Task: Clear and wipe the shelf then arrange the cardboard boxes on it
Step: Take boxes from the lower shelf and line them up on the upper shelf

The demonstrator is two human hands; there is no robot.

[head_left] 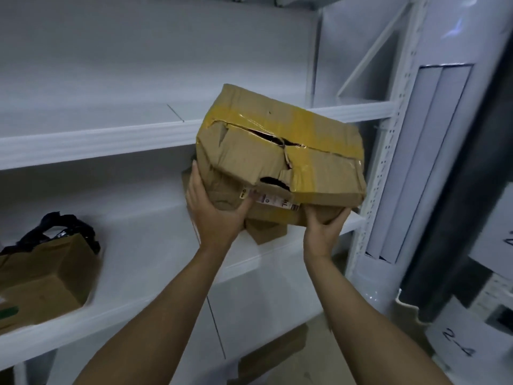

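A crushed, torn cardboard box [280, 151] with yellow tape is held up in front of the white shelf unit, tilted, between the upper shelf [91, 143] and the middle shelf [155, 262]. My left hand [216, 215] grips its lower left corner from below. My right hand [324, 229] grips its lower right corner. A second cardboard piece [266, 230] shows just under the box, between my hands; whether it rests on the middle shelf I cannot tell.
Another cardboard box [41, 276] with black plastic [63, 226] on top sits at the left of the middle shelf. A perforated white upright [388, 151] stands at the right. More cardboard [274, 354] lies low under the shelf. Labelled white items [458, 348] stand at the far right.
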